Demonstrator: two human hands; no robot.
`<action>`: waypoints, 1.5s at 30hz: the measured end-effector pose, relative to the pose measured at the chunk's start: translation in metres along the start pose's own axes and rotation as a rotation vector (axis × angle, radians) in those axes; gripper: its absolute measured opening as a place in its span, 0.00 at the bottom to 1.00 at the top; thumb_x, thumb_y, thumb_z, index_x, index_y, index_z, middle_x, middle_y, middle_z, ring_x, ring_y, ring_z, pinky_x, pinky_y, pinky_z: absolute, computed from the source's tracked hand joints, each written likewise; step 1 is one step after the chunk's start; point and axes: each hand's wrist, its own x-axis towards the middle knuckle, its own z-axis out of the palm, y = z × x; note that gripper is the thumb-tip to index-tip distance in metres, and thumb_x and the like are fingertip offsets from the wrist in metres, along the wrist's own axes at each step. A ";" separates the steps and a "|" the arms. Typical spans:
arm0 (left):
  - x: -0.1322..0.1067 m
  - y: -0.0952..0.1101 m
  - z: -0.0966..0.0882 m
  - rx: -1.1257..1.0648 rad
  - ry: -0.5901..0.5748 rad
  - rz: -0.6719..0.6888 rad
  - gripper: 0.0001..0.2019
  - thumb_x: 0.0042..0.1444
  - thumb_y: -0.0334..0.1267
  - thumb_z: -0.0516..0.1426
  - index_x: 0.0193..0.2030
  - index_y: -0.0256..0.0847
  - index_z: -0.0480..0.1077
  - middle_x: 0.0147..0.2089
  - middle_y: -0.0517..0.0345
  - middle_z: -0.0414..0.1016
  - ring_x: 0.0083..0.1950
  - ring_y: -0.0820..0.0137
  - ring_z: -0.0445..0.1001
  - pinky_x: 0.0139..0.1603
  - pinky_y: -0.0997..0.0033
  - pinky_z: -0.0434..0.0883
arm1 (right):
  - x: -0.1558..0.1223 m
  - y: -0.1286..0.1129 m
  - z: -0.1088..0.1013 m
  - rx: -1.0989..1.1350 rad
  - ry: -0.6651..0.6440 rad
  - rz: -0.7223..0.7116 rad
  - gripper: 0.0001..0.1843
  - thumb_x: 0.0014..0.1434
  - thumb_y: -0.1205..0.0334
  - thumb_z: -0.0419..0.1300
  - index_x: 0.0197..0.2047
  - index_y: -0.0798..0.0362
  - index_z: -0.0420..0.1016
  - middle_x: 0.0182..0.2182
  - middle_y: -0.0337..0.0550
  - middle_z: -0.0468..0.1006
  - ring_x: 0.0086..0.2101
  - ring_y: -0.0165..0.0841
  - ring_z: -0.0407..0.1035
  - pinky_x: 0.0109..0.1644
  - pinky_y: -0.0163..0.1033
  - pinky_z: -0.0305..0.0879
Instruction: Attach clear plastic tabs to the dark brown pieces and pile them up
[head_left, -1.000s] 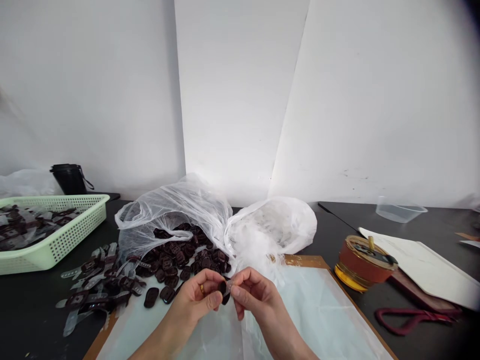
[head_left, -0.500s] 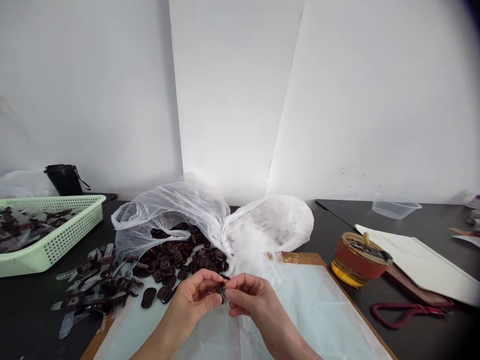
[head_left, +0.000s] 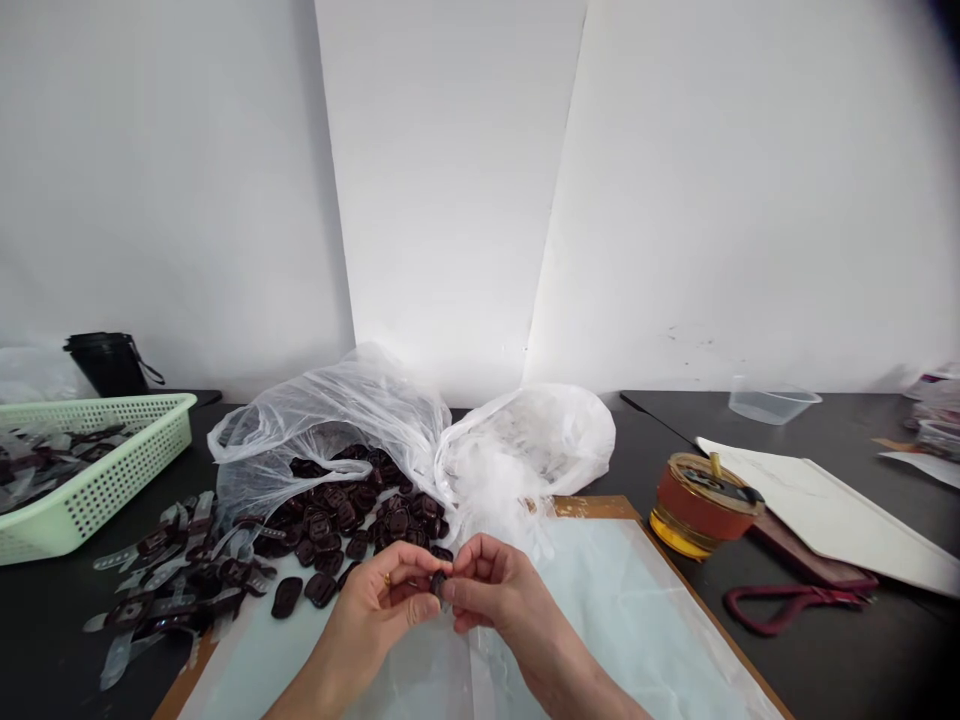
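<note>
Here's the dark bench [head_left: 679, 440], a white plastic bag [head_left: 517, 450] slumped on it, maroon buckles [head_left: 345, 520] spilling out to the left. Over the pale sheet [head_left: 600, 610], the left hand [head_left: 373, 610] and right hand [head_left: 501, 590] pinch one dark buckle [head_left: 438, 585] between them, fingers hiding which way its long axis points!

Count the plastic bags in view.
3: a clear bag and a white bag at centre, a third far left behind the green basket; others may be hidden.
</note>
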 end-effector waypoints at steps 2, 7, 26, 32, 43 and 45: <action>0.000 0.000 0.000 -0.009 -0.005 -0.008 0.10 0.49 0.36 0.68 0.39 0.41 0.77 0.39 0.54 0.82 0.40 0.66 0.75 0.42 0.70 0.69 | 0.000 -0.001 -0.001 -0.011 -0.003 0.012 0.18 0.35 0.62 0.75 0.25 0.54 0.69 0.19 0.32 0.74 0.19 0.25 0.65 0.25 0.33 0.67; -0.001 0.001 0.002 -0.002 -0.011 -0.015 0.10 0.49 0.35 0.68 0.39 0.41 0.77 0.39 0.55 0.82 0.41 0.66 0.76 0.43 0.69 0.70 | 0.000 -0.003 -0.004 -0.031 -0.014 0.029 0.19 0.36 0.63 0.74 0.26 0.54 0.68 0.18 0.31 0.74 0.19 0.25 0.66 0.25 0.33 0.66; -0.003 0.003 0.006 0.085 -0.008 -0.030 0.08 0.49 0.33 0.67 0.38 0.42 0.78 0.41 0.53 0.82 0.41 0.64 0.76 0.42 0.69 0.71 | -0.001 -0.005 -0.007 -0.057 -0.057 0.076 0.14 0.36 0.69 0.68 0.28 0.53 0.69 0.18 0.32 0.76 0.20 0.27 0.66 0.25 0.35 0.66; -0.004 0.003 0.005 0.009 0.000 -0.062 0.10 0.49 0.37 0.68 0.39 0.43 0.77 0.42 0.55 0.82 0.41 0.66 0.76 0.43 0.71 0.70 | -0.002 -0.006 -0.006 0.014 -0.091 0.074 0.18 0.37 0.65 0.73 0.29 0.54 0.69 0.19 0.32 0.75 0.20 0.27 0.67 0.26 0.34 0.66; -0.005 0.006 0.004 0.000 0.015 -0.075 0.11 0.48 0.39 0.69 0.38 0.44 0.77 0.40 0.57 0.82 0.40 0.67 0.74 0.42 0.73 0.69 | -0.006 -0.010 -0.005 0.012 -0.119 0.064 0.21 0.35 0.60 0.75 0.29 0.54 0.69 0.19 0.32 0.75 0.21 0.27 0.68 0.28 0.36 0.68; -0.005 0.004 0.004 -0.019 0.016 -0.075 0.11 0.46 0.38 0.69 0.37 0.44 0.77 0.41 0.57 0.82 0.39 0.68 0.74 0.41 0.73 0.69 | -0.006 -0.011 -0.004 -0.001 -0.106 0.080 0.19 0.35 0.63 0.74 0.28 0.53 0.69 0.18 0.31 0.74 0.20 0.27 0.67 0.27 0.35 0.67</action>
